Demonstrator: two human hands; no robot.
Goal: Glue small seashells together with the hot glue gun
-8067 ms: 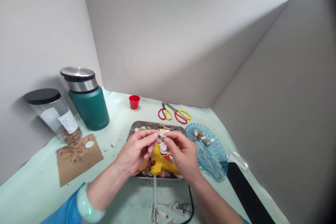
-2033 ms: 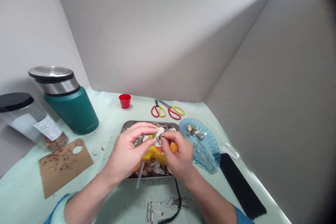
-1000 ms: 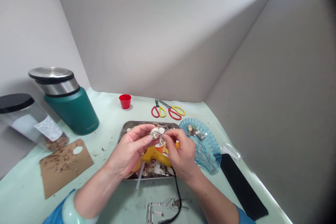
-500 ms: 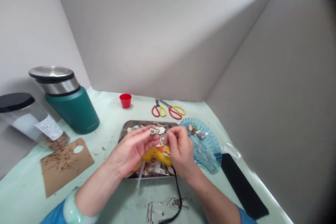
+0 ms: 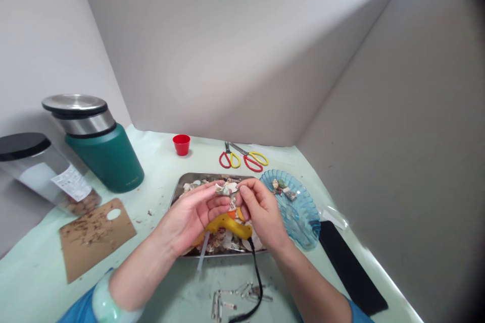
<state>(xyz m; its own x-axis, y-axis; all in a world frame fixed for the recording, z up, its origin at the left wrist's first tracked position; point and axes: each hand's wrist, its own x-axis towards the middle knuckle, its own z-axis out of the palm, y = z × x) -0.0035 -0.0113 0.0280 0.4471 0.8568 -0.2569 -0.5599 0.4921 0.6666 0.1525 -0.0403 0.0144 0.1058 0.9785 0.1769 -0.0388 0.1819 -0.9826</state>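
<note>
Above the metal tray [image 5: 175,187], my left hand [image 5: 200,208] pinches a small cluster of shells [image 5: 223,190], pale with some green, between thumb and fingers. My right hand [image 5: 261,209] is close on its right, thumb and index finger pressed together by the cluster; whatever they hold is too small to make out. Many loose shells [image 5: 227,245] fill the tray beneath. Across them lies a yellow hot glue gun [image 5: 231,224] with a clear glue stick [image 5: 203,252] sticking out and a black cord [image 5: 256,267] running toward me.
On the right are a blue scalloped plate [image 5: 299,217] holding several shells and a black strip [image 5: 352,267]. Two pairs of scissors [image 5: 246,156] and a red cup [image 5: 181,145] stand behind. Metal pins [image 5: 231,300] lie in front. Left are a cardboard piece [image 5: 96,239], green bottle [image 5: 106,156] and jar [image 5: 41,166].
My right hand has moved slightly left and up, nearer the shell cluster. The cluster has turned in my left fingers, showing a greener side.
</note>
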